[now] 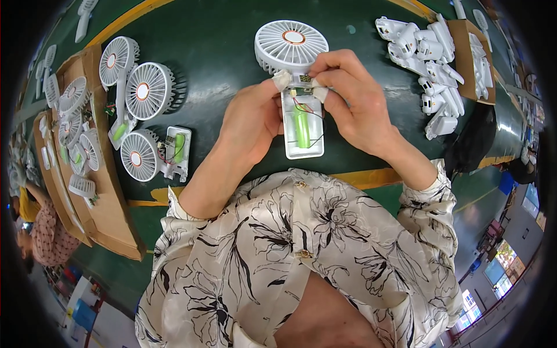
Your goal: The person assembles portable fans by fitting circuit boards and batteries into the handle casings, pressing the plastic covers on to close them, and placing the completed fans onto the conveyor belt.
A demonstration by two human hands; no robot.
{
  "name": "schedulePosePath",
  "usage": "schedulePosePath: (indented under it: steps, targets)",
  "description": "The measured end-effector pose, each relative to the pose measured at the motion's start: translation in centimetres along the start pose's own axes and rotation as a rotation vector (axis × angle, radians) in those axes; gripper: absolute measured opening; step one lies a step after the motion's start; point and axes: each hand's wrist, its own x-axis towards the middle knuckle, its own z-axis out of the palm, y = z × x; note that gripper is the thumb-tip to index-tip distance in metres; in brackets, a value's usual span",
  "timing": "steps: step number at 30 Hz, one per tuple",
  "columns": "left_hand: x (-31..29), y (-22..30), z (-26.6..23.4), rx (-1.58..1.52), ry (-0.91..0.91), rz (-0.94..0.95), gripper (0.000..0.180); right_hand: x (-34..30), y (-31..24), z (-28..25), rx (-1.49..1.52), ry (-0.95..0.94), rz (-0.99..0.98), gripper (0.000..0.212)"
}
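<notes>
A white handheld fan [284, 52] lies in front of me, its round grille at the far end and its handle toward me. The handle shell is uncovered, showing a green cylindrical battery [303, 129], thin red and black wires, and a small circuit board [300, 91] near the neck. My left hand [250, 119] is closed around the handle's left side, its thumb at the neck. From the right, my right hand [360, 95] pinches at the neck beside a small dark display [305, 78]. White coverings wrap some fingertips. What lies under the right fingertips is hidden.
Left of me on the dark green table lie several fans, one with an uncovered handle [176, 152]. Beyond them is a cardboard box [125, 232] holding more fans. White handle shells [429, 52] are heaped at the right, beside another cardboard box [461, 43].
</notes>
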Motion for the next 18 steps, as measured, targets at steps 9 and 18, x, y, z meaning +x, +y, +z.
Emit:
schedulePosePath:
  steps: [9, 18]
  targets:
    - [0.08, -0.20, -0.19, -0.012, -0.020, -0.010, 0.036, -0.06, -0.20, -0.13, -0.036, -0.039, 0.005, 0.016]
    - [-0.12, -0.56, 0.07, -0.009, 0.046, 0.033, 0.028, -0.64, -0.09, 0.02, -0.060, -0.069, 0.029, 0.019]
